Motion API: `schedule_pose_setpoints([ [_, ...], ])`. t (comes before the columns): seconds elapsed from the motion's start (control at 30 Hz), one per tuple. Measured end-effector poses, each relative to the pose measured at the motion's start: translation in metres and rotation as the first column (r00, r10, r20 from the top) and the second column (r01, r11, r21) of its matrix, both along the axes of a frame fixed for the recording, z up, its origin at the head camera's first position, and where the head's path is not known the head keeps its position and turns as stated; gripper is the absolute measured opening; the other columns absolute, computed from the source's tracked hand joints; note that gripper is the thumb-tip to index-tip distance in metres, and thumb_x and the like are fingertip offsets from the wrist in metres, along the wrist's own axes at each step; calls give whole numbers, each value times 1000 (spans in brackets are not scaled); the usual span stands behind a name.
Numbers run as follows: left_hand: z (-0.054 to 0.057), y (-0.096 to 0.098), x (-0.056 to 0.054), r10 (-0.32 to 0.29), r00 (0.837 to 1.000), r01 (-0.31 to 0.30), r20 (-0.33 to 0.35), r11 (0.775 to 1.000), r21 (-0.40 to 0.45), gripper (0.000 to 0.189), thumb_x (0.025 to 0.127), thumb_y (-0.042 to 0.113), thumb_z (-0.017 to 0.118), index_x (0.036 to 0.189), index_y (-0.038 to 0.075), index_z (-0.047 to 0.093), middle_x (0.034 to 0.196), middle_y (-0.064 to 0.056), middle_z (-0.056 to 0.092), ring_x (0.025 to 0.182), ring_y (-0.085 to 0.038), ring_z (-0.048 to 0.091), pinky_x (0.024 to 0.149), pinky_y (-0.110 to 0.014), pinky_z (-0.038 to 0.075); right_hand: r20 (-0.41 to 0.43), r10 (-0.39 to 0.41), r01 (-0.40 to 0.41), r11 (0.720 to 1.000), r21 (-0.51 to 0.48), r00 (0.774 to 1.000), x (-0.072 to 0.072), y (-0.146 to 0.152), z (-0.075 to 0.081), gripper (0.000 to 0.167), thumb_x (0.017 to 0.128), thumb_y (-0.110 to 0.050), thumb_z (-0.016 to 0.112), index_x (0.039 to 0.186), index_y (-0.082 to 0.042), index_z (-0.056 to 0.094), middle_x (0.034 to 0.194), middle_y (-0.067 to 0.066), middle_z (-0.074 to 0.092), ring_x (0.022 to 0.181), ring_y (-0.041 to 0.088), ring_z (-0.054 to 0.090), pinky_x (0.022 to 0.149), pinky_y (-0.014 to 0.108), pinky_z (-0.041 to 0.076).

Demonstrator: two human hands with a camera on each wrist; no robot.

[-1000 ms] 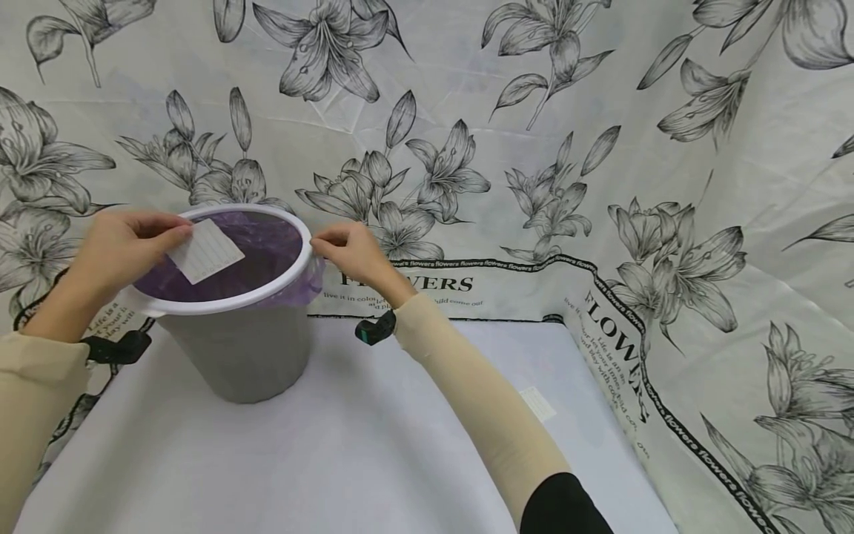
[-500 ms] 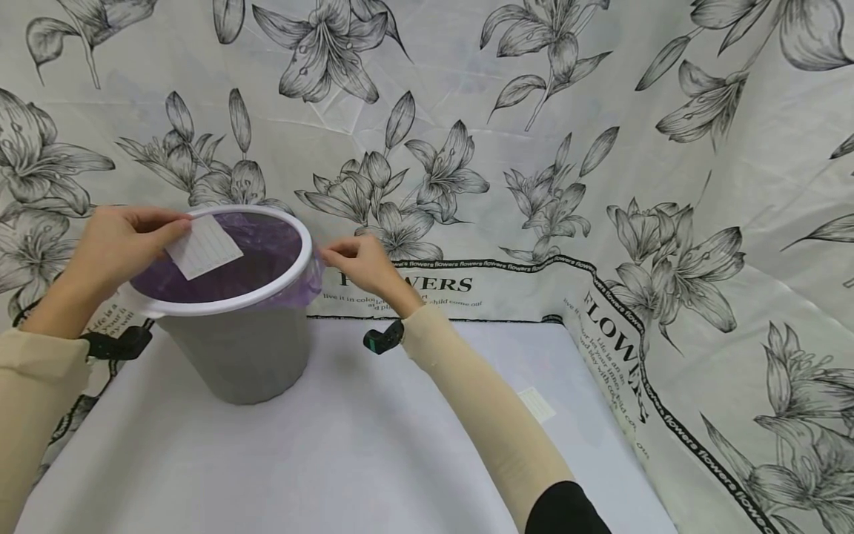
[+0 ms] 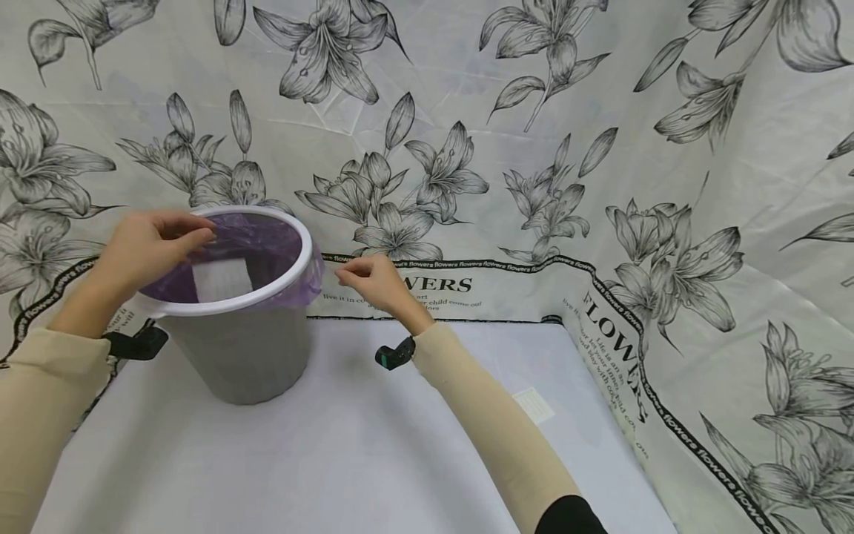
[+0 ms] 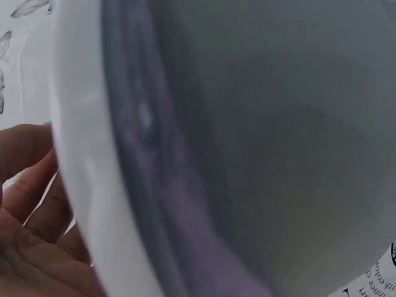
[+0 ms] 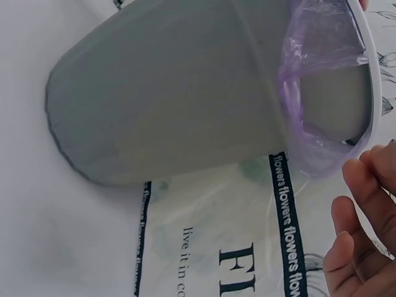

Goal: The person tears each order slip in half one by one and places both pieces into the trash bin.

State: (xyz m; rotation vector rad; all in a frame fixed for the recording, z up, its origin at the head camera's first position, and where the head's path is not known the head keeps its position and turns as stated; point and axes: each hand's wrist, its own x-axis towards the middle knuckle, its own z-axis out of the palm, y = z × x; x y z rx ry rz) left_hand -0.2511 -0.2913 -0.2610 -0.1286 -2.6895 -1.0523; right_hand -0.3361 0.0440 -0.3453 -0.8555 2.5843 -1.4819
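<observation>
A grey trash bin (image 3: 240, 363) with a white rim ring (image 3: 308, 252) stands at the left of the table, lined with a purple plastic bag (image 3: 267, 241). A white lined paper-like square (image 3: 222, 279) shows inside the bin, below the left hand and apart from it. Over the bin's left rim, my left hand (image 3: 150, 248) has its fingers loosely bent around nothing. My right hand (image 3: 379, 283) hovers to the right of the bin, its thumb and fingertips close together with nothing between them. Loose bag film (image 5: 309, 158) hangs outside the rim near those fingertips.
Another white lined square (image 3: 534, 406) lies on the white table (image 3: 347, 460) at the right, beyond the right forearm. Flower-printed cloth (image 3: 440, 74) covers the wall behind and drops along the table's right side.
The left hand has let go of the white square, which has dropped into the bin, and has shifted slightly right. My right hand has drawn away from the rim, right and down.
</observation>
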Motion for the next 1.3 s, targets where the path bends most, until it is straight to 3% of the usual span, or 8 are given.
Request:
schedule_pose_setpoints([
  [0.17, -4, 13, 0, -41, 999, 42, 10, 995, -94, 55, 102, 50, 60, 136, 8, 65, 128, -21, 70, 88, 12, 57, 70, -10, 46, 8, -5, 5, 1000, 1, 1000, 3, 13, -12, 30, 104, -29, 63, 124, -9, 73, 109, 7, 78, 98, 17, 70, 80, 28, 54],
  [0.3, -4, 32, 2, -87, 996, 88, 14, 988, -124, 58, 100, 51, 62, 140, 9, 62, 137, -23, 65, 114, -26, 68, 91, -33, 55, -5, -10, 10, 998, 54, 1000, 7, 30, -21, 33, 102, -31, 64, 129, -12, 71, 115, 6, 76, 104, 19, 69, 88, 35, 57],
  [0.43, -2, 58, 7, -163, 986, 164, 23, 960, -228, 63, 99, 50, 65, 145, 9, 57, 144, -24, 58, 133, -49, 52, 108, -64, 42, 2, -9, 8, 993, 118, 1000, 11, 54, -35, 39, 101, -36, 65, 135, -15, 66, 121, 5, 73, 113, 21, 67, 96, 40, 55],
  [0.57, -1, 82, 12, -232, 972, 213, -34, 936, -280, 61, 97, 45, 69, 145, 10, 57, 145, -22, 59, 136, -48, 50, 111, -65, 38, 29, -17, 12, 988, 155, 999, 18, 83, -53, 46, 100, -37, 65, 140, -15, 62, 131, 7, 69, 122, 24, 64, 102, 45, 53],
  [0.7, 2, 100, 16, -318, 941, 278, -111, 920, -277, 61, 94, 37, 74, 144, 7, 58, 141, -20, 63, 132, -45, 55, 109, -61, 42, 35, -51, 44, 981, 189, 998, 25, 110, -71, 48, 100, -37, 66, 142, -14, 60, 137, 9, 66, 126, 28, 62, 105, 47, 51],
  [0.93, 0, 125, 24, -417, 899, 381, -130, 895, -232, 59, 95, 32, 75, 145, 7, 57, 139, -16, 65, 114, -38, 68, 95, -54, 55, 78, -86, 65, 968, 241, 993, 37, 148, -102, 47, 100, -33, 67, 141, -11, 60, 140, 13, 64, 132, 34, 58, 106, 51, 50],
  [1.07, -13, 147, 26, -459, 877, 428, -142, 881, -202, 59, 94, 32, 76, 144, 7, 58, 138, -14, 66, 115, -36, 69, 95, -50, 57, 95, -106, 78, 960, 267, 990, 44, 169, -119, 45, 99, -27, 68, 140, -9, 61, 135, 17, 66, 132, 37, 58, 105, 55, 50],
  [1.3, -50, 181, 37, -556, 827, 532, -80, 822, -203, 62, 94, 33, 75, 145, 4, 55, 142, -14, 63, 129, -33, 62, 101, -49, 54, 66, -160, 131, 939, 318, 985, 57, 213, -149, 46, 96, -19, 71, 139, -4, 60, 130, 18, 69, 128, 38, 61, 101, 58, 51],
])
